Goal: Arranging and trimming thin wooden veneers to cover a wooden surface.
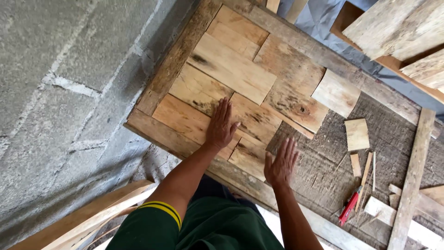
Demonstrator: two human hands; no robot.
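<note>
My left hand [222, 126] lies flat, fingers together, on the wooden pieces [231, 69] fitted like a patchwork inside a rough wooden frame [159, 132]. My right hand [280, 162] hovers or rests flat with fingers spread at the edge of the laid pieces, where the bare grey board [319, 171] begins. Neither hand holds anything. A loose pale wood piece [336, 92] lies at the right edge of the patchwork.
A small square offcut [357, 134], thin wood slivers [365, 169] and a red utility knife [349, 208] lie on the board to the right. A long plank [413, 176] runs along the right. More planks [397, 28] are at top right; concrete wall [60, 83] at left.
</note>
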